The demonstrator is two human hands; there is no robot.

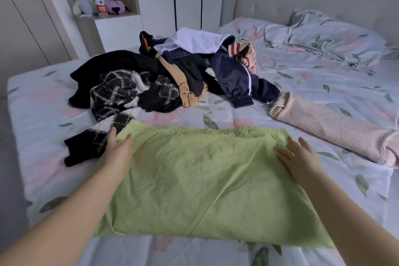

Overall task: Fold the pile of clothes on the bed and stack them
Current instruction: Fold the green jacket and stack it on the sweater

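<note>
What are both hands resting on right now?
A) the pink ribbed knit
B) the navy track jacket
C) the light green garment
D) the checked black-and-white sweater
C: the left hand and right hand lie open on the light green garment, one near each far corner.

This is a bedroom in a home. A bed [19,101] with a flowered sheet [323,93] fills the view — its padded headboard [302,0] and a pillow [336,34] are at 1 o'clock. At 11 o'clock stand pale wardrobe doors [28,34] and a shelf niche [121,18] with plush toys [115,5] and a bottle [101,5].
</note>
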